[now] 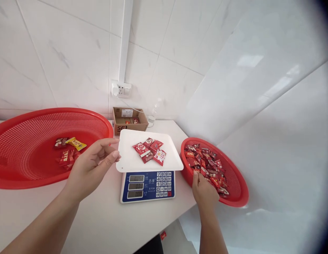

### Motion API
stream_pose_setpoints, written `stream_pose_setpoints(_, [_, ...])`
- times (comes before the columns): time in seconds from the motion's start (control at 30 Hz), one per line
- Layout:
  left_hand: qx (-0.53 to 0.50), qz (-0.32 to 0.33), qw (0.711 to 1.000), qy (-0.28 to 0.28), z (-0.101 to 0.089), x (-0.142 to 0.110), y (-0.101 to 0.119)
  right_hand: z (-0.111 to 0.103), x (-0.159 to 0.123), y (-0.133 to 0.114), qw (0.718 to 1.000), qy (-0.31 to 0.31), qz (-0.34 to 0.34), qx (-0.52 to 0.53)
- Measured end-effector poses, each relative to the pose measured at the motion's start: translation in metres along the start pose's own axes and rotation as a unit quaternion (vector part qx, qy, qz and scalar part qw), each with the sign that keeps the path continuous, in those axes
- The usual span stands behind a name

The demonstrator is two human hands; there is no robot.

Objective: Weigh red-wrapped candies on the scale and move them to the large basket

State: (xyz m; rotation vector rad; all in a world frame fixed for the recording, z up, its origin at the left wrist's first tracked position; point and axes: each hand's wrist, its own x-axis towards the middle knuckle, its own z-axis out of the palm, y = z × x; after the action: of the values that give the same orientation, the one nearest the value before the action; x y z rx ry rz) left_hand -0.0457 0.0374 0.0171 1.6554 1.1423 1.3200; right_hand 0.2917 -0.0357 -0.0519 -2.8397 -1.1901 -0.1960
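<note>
My left hand (92,165) is at the left edge of the scale's white tray (127,155), its fingers loosely curled and the thumb apart from them, holding nothing I can see. Several red-wrapped candies (150,150) lie in a small heap on the tray. Below it, the digital scale (148,187) shows its blue panel with keys and displays. My right hand (205,190) reaches over the near rim of a red basket (239,187) full of wrapped candies (206,164). Its thumb and fingers are drawn together; whatever is between them is hidden.
On the left stands a larger red perforated basket (23,141) with a few red and yellow packets (76,143). Behind the scale are a cardboard box (129,127) and a clear bottle (152,114), beneath a wall socket (121,90). A red wrapper (163,235) lies below the table edge.
</note>
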Motion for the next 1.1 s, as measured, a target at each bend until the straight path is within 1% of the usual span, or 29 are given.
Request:
stream_pose_setpoints(0.17, [0.0,0.008,1.0,-0.015,0.004,0.0,-0.003,0.002,-0.001,-0.001,1.0,0.023,-0.002,-0.012])
stream_pose_setpoints(0.33, [0.014,0.002,1.0,-0.026,0.007,-0.001,-0.008,0.002,-0.001,0.0,1.0,0.023,-0.006,-0.004])
stream_pose_setpoints(0.57, [0.073,-0.006,0.996,-0.049,0.011,-0.004,-0.01,0.0,-0.001,0.0,0.999,0.029,-0.021,0.005])
stream_pose_setpoints(0.67, [0.117,0.003,0.989,-0.092,0.021,-0.006,-0.009,-0.001,-0.001,0.001,0.999,0.025,-0.027,0.005])
stream_pose_setpoints(0.77, [0.189,0.008,0.969,-0.157,0.034,-0.01,-0.007,-0.003,-0.001,0.002,0.999,0.012,-0.035,0.007])
stream_pose_setpoints(0.83, [0.227,0.033,0.952,-0.203,0.039,-0.012,-0.008,-0.005,-0.001,0.002,0.999,0.004,-0.038,0.012])
stream_pose_setpoints(0.9, [0.252,0.065,0.937,-0.231,0.038,-0.013,-0.013,-0.007,-0.001,0.002,0.999,-0.004,-0.039,0.015])
stream_pose_setpoints(0.97, [0.277,0.083,0.929,-0.23,0.031,-0.013,-0.021,-0.008,-0.001,0.003,0.999,-0.01,-0.042,0.02])
stream_pose_setpoints(1.1, [0.354,0.084,0.918,-0.157,0.006,-0.011,-0.04,-0.007,0.001,0.006,0.997,-0.019,-0.058,0.043])
